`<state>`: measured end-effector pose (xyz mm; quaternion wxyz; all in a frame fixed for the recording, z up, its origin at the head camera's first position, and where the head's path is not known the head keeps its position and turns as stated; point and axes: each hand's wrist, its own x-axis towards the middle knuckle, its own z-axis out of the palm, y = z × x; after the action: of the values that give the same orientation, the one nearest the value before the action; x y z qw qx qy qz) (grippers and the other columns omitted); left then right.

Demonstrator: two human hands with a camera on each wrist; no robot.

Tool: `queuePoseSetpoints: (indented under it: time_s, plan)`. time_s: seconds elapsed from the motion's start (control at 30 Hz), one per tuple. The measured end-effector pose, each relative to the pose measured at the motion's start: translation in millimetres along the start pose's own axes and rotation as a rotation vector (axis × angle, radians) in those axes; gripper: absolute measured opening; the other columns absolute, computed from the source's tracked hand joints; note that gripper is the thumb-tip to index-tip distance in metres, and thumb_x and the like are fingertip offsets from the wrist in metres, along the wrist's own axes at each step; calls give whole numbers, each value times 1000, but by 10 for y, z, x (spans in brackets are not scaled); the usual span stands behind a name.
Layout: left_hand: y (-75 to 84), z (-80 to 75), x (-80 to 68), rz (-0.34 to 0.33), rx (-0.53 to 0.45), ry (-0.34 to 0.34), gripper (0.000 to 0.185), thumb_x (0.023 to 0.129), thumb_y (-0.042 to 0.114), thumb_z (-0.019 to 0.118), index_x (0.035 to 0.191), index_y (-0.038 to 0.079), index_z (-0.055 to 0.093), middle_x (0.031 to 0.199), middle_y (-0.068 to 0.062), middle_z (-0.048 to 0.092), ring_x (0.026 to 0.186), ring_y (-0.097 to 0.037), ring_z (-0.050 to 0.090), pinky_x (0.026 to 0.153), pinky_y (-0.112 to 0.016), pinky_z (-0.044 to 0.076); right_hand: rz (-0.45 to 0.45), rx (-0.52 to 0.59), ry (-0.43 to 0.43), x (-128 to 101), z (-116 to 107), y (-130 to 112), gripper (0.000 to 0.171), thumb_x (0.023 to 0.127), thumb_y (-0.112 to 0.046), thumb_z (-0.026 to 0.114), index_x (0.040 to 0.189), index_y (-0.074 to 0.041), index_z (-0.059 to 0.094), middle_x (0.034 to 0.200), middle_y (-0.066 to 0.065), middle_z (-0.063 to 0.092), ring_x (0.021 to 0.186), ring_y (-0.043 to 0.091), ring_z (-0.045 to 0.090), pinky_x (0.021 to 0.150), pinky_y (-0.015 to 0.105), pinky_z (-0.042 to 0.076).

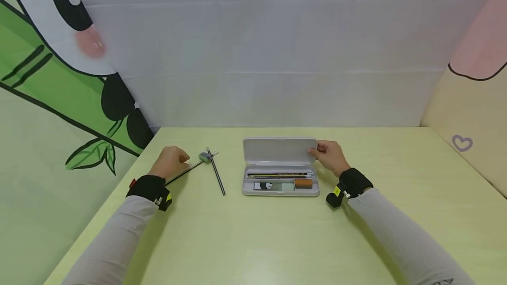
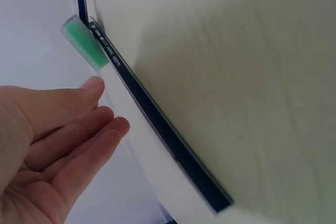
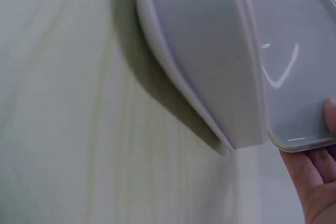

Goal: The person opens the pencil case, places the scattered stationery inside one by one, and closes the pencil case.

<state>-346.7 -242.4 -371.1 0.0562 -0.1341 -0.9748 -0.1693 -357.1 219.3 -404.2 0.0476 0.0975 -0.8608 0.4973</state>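
2 hands at work. Head view: your right hand pinches the raised lid of the open pencil case mid-table; keep the lid steady so the tray stays put. Your left hand, relaxed and holding nothing, rests by 2 crossed pencils and an eraser.

Left wrist view: straight fingers just beside 1 pencil; grip it mid-shaft.

Right wrist view: fingertips under the lid's edge.

Pale green table, cartoon-printed walls.
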Motion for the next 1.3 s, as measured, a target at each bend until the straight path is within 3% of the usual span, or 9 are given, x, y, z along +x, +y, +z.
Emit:
queuePoseSetpoints:
  time_s: [0.17, 0.33, 0.47, 0.57, 0.7, 0.93, 1.17, 1.3]
  plan:
    - [-59, -17, 15, 12, 12, -5, 21, 83, -1, 68, 102, -9, 71, 99, -26, 71, 90, -39, 68, 80, -47, 56, 3, -2, -5, -10, 11, 10, 32, 93, -11, 62, 118, 9, 63, 111, 28, 67, 88, 16, 70, 68, 15, 51]
    - [-52, 55, 242, 140, 0, 1, 23, 83, -6, 66, 106, -6, 71, 103, -23, 72, 94, -37, 68, 82, -46, 56, 20, -37, 12, -54, -63, 47, 33, 93, -12, 62, 119, 8, 63, 112, 27, 68, 92, 23, 71, 68, 15, 51]
    - [-58, 191, 393, 240, -31, -59, 29, 84, -6, 65, 113, -2, 69, 111, -20, 71, 102, -36, 67, 87, -43, 56, 28, -71, 20, -124, -134, 90, 33, 93, -10, 61, 120, 10, 62, 110, 29, 68, 92, 29, 71, 66, 15, 50]
    - [-90, 260, 419, 285, -27, -85, 31, 85, -6, 65, 115, -1, 69, 114, -19, 70, 105, -36, 66, 89, -41, 56, 29, -69, 4, -154, -122, 103, 34, 93, -10, 61, 120, 11, 61, 110, 29, 68, 93, 30, 70, 67, 15, 50]
    - [-156, 283, 392, 314, -6, -103, 32, 84, -6, 65, 116, 1, 69, 115, -18, 70, 105, -35, 66, 89, -41, 56, 23, -50, -5, -146, -34, 93, 34, 93, -11, 62, 119, 11, 62, 109, 29, 68, 90, 26, 71, 67, 17, 50]
    - [-242, 281, 360, 343, 37, -136, 35, 84, -6, 65, 117, 5, 69, 115, -15, 70, 107, -33, 66, 90, -42, 55, -3, -44, -16, -115, 61, 65, 34, 93, -10, 62, 119, 12, 62, 108, 30, 68, 93, 34, 70, 67, 19, 52]
    - [-203, 230, 395, 347, 46, -145, 35, 85, -7, 64, 119, 3, 67, 117, -16, 69, 109, -35, 65, 92, -44, 54, 6, -52, -15, -104, 39, 31, 33, 93, -11, 62, 118, 11, 63, 105, 27, 70, 81, 13, 69, 66, 20, 50]
    - [-169, 198, 405, 368, 56, -162, 36, 84, -10, 63, 118, 2, 68, 115, -16, 70, 108, -34, 66, 91, -44, 55, 7, -38, -17, -104, 55, 13, 34, 93, -11, 62, 118, 12, 62, 106, 28, 69, 85, 24, 71, 66, 19, 50]
